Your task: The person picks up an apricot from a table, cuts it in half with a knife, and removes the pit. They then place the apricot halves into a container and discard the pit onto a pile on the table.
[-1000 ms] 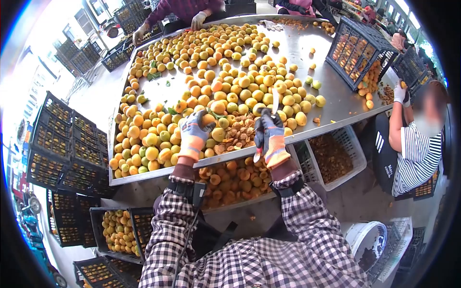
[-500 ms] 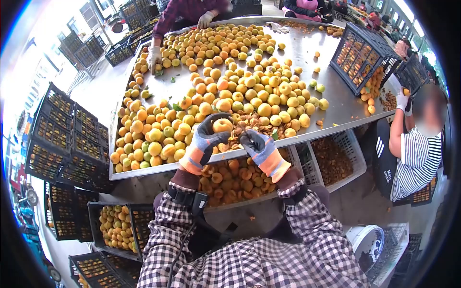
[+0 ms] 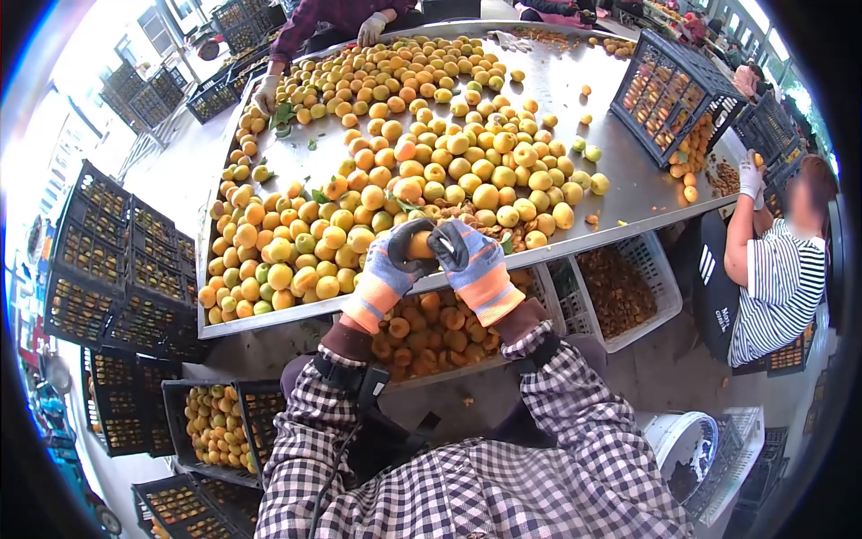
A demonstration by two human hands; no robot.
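Gloved in grey and orange, my left hand (image 3: 391, 266) is wrapped round an orange-yellow apricot (image 3: 420, 245) at the near edge of the metal table (image 3: 628, 193). My right hand (image 3: 469, 260) meets it from the right, its fingers closed at the fruit; anything small between them is hidden. Many yellow and orange apricots (image 3: 296, 242) lie on the table left of and beyond my hands. Just behind my hands is a heap of brownish scraps (image 3: 458, 213). Below them, under the table edge, stands a container of apricots (image 3: 431, 334).
A tilted black crate (image 3: 669, 99) spills apricots at the right. A white crate of brown scraps (image 3: 620, 292) stands below the edge. A seated person in stripes (image 3: 781, 269) is at the right; another person's gloved hands (image 3: 372, 29) are across the table. Black crates (image 3: 117, 260) stack at the left.
My right hand has moved left and up to the apricot in my left hand, and the two hands now meet. The view has shifted slightly. The other person's gloved hand across the table has moved left.
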